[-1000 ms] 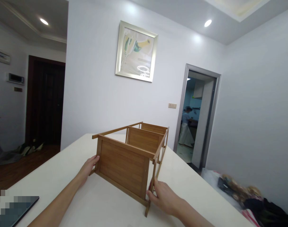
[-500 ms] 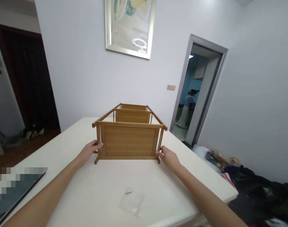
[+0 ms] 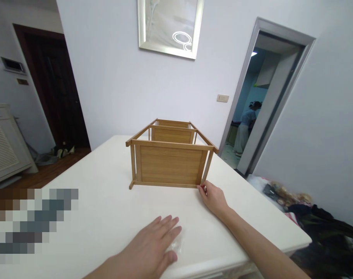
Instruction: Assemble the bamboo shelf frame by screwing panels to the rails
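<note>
A wooden shelf rack (image 3: 170,164) with several slatted-frame panels lies on its side on the white table (image 3: 107,217). My right hand (image 3: 213,197) is closed at the rack's lower right front corner, thumb and fingers pinched around the leg end. Nearer to me, my left hand (image 3: 153,244) reaches over the tabletop with its fingers stretched out. Under its fingertips and thumb, a small clear plastic bag (image 3: 176,245) shows in part; the rest is covered by the hand. The screw seen near the bag earlier is hidden.
Behind the table is a white wall with a framed picture (image 3: 167,50) and a switch plate (image 3: 222,98). Through a doorway at right stands a person (image 3: 244,128). Dark clothes (image 3: 324,224) and soft toys are heaped beyond the table's right edge. A blurred-out patch covers the left.
My left hand has let go of the rack's left side and moved toward me, over the plastic bag. My right hand stays at the right corner. The view has shifted left.
</note>
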{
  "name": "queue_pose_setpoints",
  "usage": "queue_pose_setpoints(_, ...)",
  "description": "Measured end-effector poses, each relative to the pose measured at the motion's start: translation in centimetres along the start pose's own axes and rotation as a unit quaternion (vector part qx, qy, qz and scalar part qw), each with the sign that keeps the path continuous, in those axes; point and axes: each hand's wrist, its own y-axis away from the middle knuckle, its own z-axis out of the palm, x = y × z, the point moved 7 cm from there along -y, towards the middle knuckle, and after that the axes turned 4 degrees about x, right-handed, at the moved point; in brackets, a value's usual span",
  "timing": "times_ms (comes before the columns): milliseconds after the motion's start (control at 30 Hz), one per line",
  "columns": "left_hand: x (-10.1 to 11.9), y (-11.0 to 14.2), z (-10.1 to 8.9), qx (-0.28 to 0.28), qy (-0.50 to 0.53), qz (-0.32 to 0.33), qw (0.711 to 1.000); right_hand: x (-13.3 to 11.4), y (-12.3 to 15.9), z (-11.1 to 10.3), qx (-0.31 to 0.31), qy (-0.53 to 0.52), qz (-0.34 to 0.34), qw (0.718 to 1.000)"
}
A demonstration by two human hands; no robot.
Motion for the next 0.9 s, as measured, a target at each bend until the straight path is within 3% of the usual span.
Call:
queue_pose_setpoints(67, -0.5, 0.9, 1.4, -0.029, -0.006, -0.012, 0.999, -0.1, 0.1, 0.0, -0.001, 0.0, -0.01, 1.0)
queue_pose_setpoints(167, -3.1, 2.4, 0.3, -0.001, -0.039, -0.049, 0.998, -0.2, 0.1, 0.0, -0.003, 0.0, -0.02, 1.0)
queue_pose_setpoints(267, -6.6, 4.3, -2.9, 0.043, -0.07, -0.102, 0.991, -0.3, 0.0, 0.0, -0.008, -0.004, -0.027, 1.0)
queue_pose_setpoints(467, -15.3, 8.3, -9.9, 0.077, -0.126, -0.252, 0.956, -0.5, 0.0, 0.2, -0.015, -0.01, -0.037, 0.999)
queue_pose_setpoints(600, -19.5, 9.4, -13.1, 0.116, -0.139, -0.288, 0.94, -0.6, 0.0, 0.2, -0.013, -0.013, -0.041, 0.999)
queue_pose_setpoints(733, -20.9, 9.3, -14.4, 0.123, -0.17, -0.304, 0.929, -0.5, 0.0, 0.2, -0.007, -0.013, -0.042, 0.999)
queue_pose_setpoints(900, -19.1, 7.3, -14.5, 0.149, -0.187, -0.276, 0.931, -0.4, 0.0, 0.0, 0.004, -0.015, -0.039, 0.999)
